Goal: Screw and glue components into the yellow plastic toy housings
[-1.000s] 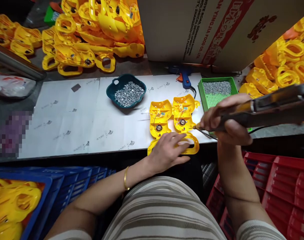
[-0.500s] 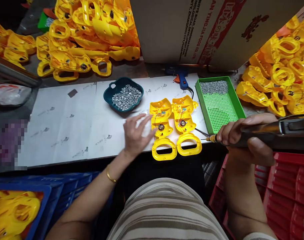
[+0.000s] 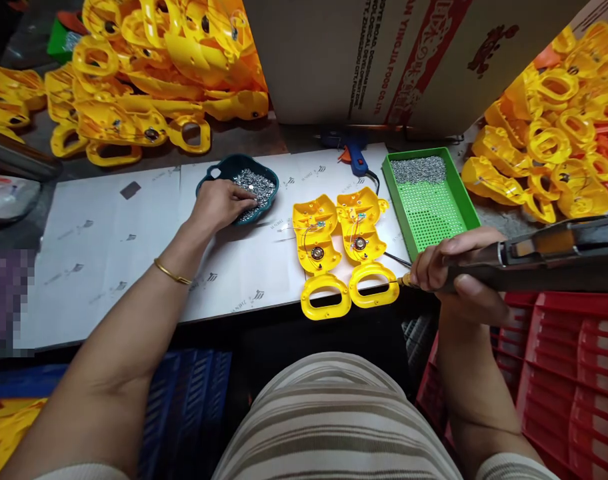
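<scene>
My left hand (image 3: 223, 203) reaches into a dark teal bowl (image 3: 270, 175) of small metal screws, its fingers pinched together at the screws; whatever lies between the fingertips is too small to make out. My right hand (image 3: 457, 270) is wrapped round a black power screwdriver (image 3: 529, 263), whose thin bit points left over the handle loop of the nearer yellow shell. Two yellow plastic shells, a left one (image 3: 304, 217) and a right one (image 3: 375, 230), lie side by side, open side up, with wires and a round speaker in each.
A green basket (image 3: 464, 193) with screws stands right of the shells. Behind are a blue glue gun (image 3: 357, 160), a large carton (image 3: 334, 80) and yellow shell heaps, left (image 3: 194, 60) and right (image 3: 554, 147). Red crates (image 3: 559, 367) stand low right, blue crates (image 3: 184, 407) low left.
My left hand has moved left from beside the left shell into the bowl, and its fingers have closed. My right hand still grips the screwdriver. The view has shifted slightly.
</scene>
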Available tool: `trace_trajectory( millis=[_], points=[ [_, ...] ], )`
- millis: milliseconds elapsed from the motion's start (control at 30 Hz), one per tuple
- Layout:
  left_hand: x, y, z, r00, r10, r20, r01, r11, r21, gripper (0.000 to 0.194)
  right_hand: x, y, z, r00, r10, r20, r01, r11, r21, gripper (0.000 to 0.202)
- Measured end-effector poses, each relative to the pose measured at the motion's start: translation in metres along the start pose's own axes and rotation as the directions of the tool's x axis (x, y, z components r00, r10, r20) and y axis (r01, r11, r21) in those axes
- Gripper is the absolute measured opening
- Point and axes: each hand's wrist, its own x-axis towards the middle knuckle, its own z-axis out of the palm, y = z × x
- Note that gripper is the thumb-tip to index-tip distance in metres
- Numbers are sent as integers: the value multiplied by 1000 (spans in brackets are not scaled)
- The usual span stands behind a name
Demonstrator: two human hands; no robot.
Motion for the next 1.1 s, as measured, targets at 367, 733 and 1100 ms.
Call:
trace_trajectory(
  millis=[367,733,1100],
  points=[
    [-9,5,4,973,-28,-230,11,997,-76,31,5,5,4,999,-8,45,8,1000,4,23],
    [-13,11,-3,931,-50,-362,-13,985,-170,21,1,3,11,999,37,32,-38,999,30,25],
    [-151,123,48,764,420,-490,-618,695,-368,10,17,4,53,999,7,-41,-5,998,55,16]
  ],
)
